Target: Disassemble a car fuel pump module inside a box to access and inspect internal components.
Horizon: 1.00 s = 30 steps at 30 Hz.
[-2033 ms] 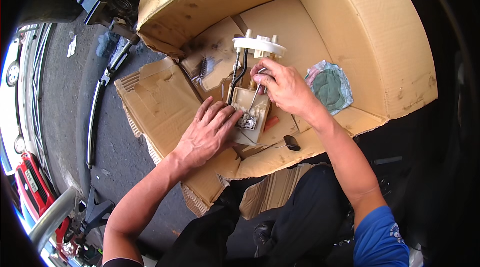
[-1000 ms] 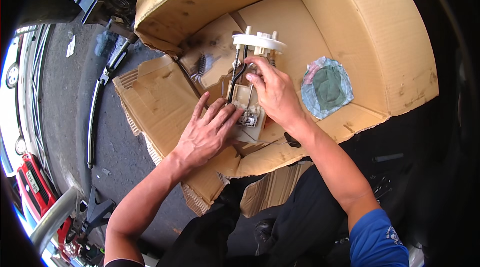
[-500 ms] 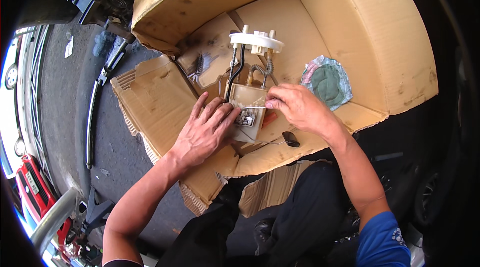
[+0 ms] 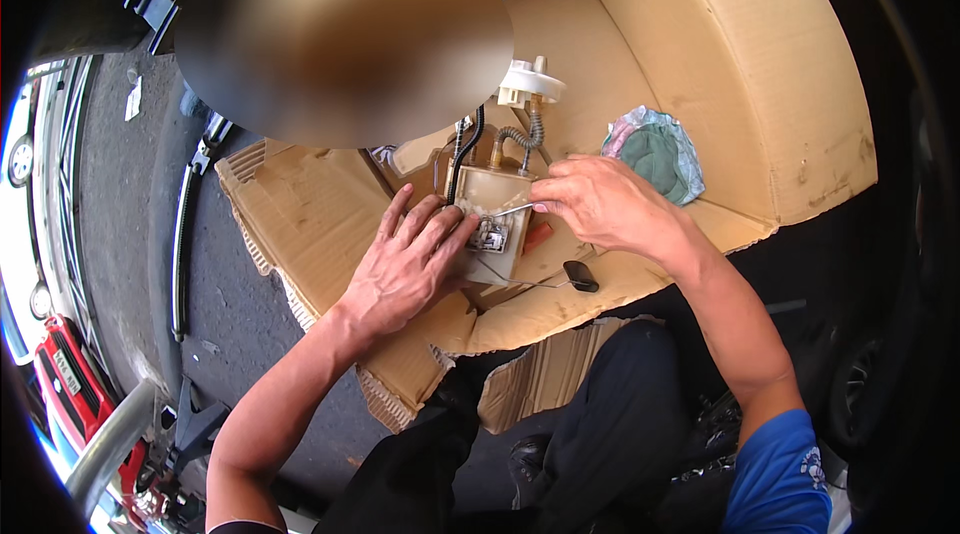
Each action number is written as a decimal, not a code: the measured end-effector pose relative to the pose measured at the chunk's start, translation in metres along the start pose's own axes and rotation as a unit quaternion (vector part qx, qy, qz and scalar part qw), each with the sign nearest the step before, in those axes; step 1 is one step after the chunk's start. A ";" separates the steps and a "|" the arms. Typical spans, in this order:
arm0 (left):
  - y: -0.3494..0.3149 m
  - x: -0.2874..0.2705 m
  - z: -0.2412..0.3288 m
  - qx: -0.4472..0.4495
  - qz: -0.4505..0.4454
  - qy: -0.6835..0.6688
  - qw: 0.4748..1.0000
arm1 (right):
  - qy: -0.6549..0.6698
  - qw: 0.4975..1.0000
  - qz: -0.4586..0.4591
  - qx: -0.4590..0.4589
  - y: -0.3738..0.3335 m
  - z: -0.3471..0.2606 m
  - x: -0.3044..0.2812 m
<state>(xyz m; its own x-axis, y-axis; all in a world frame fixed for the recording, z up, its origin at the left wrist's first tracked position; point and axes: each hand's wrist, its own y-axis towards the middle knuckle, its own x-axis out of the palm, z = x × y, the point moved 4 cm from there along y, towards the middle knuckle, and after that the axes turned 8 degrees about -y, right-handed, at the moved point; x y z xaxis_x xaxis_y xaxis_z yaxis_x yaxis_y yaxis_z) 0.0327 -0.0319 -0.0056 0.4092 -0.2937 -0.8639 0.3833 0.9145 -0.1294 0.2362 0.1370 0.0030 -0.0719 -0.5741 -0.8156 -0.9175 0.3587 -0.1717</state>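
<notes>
A fuel pump module (image 4: 490,184) with a milky plastic body lies in a cardboard box. Its round white flange (image 4: 535,84), partly covered by a blur, joins the body by a ribbed hose (image 4: 537,124) and a black tube. My left hand (image 4: 400,264) grips the body's left side, fingers partly spread over it, the thumb hidden. In my right hand (image 4: 615,199), thumb and fingers pinch a thin metal rod-like tool (image 4: 512,211), its tip by the left fingertips. Just below sits the metal level-sender plate (image 4: 490,236); a wire arm runs from there to a black float (image 4: 580,277).
A crumpled green and pale blue cloth (image 4: 660,159) rests in the cardboard box (image 4: 730,64), right of my right hand. Torn flaps (image 4: 310,194) stick out at left. A floor jack handle (image 4: 188,224) stands beyond, with a red car (image 4: 75,384) farther left.
My right hand has shifted slightly up, and the rod-like tool now tilts more. A blurred oval now covers the upper left, hiding part of the flange. My left hand stays put.
</notes>
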 end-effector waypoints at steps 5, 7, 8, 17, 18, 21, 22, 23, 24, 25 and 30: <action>0.000 0.000 0.000 0.004 -0.005 0.006 1.000 | -0.024 0.999 -0.022 -0.025 0.008 0.000 0.000; 0.000 0.001 0.000 0.007 -0.008 0.019 1.000 | -0.001 1.000 -0.015 -0.021 0.009 -0.001 0.002; -0.001 0.001 -0.001 0.008 -0.009 0.020 1.000 | 0.023 1.000 -0.010 -0.018 0.009 0.000 0.004; 0.000 0.000 0.001 0.011 -0.024 0.014 1.000 | 0.073 0.997 0.018 -0.032 0.009 0.006 0.019; 0.000 0.000 0.000 0.011 -0.018 0.013 1.000 | 0.073 0.997 0.020 -0.031 0.008 0.009 0.021; 0.002 0.000 0.001 0.014 -0.013 0.003 1.000 | 0.089 0.994 0.028 -0.052 0.005 0.018 0.028; 0.001 0.000 0.002 0.016 -0.014 -0.007 1.000 | 0.083 0.995 0.033 -0.054 0.003 0.019 0.030; 0.000 0.001 0.001 0.015 -0.015 -0.006 1.000 | 0.076 0.995 0.038 -0.056 0.001 0.020 0.033; 0.000 0.003 0.000 0.009 -0.008 -0.032 0.999 | 0.076 0.995 0.039 -0.056 0.000 0.020 0.034; 0.000 0.004 -0.001 0.003 0.000 -0.058 0.998 | 0.059 0.994 0.052 -0.074 -0.001 0.019 0.034; 0.002 -0.001 0.004 -0.004 -0.007 -0.053 0.999 | 0.035 0.991 0.080 -0.102 -0.002 0.017 0.034</action>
<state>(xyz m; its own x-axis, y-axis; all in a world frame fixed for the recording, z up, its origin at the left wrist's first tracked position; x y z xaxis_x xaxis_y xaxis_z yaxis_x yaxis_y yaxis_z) 0.0358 -0.0312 -0.0032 0.4889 -0.3330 -0.8063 0.3834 0.9123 -0.1443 0.2423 0.1291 -0.0334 -0.2426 -0.5750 -0.7814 -0.9518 0.2968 0.0770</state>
